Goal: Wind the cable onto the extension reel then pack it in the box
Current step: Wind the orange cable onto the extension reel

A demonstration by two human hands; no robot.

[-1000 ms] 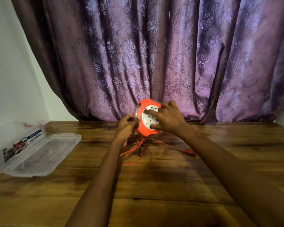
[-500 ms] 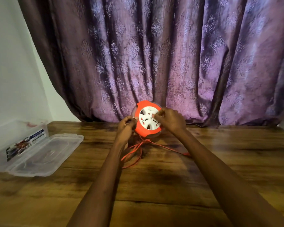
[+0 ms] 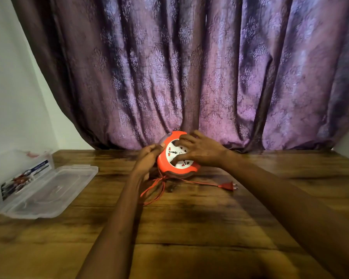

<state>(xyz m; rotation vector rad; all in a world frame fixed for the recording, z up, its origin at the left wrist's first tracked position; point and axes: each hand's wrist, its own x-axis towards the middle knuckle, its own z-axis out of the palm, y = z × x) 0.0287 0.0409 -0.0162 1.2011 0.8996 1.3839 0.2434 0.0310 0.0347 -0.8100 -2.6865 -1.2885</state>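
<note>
Item: extension reel (image 3: 176,156), orange with a white socket face, standing on edge at the far middle of the surface (image 3: 210,228), close to the curtain (image 3: 189,67). Your right hand (image 3: 201,151) lies spread over the socket face, its fingers (image 3: 182,140) pressed on the white disc; your left hand (image 3: 148,158) is curled at the reel's left edge, fingertips pinched together, on the cable by my reading, though the contact itself cannot be made out. Loose cable (image 3: 155,188) lies in tangled loops just in front of the reel, its plug (image 3: 228,186) out to the reel's right. Risks: the crossed loops may knot or snag at the rim as you turn; the upright reel may tip or roll if the right hand presses unevenly; the plug may drag and catch. Box (image 3: 36,188), clear, open-lidded, sits well to the reel's left, partly cropped. Hidden: the reel's back, the wound turns, the cable entry point.
</note>
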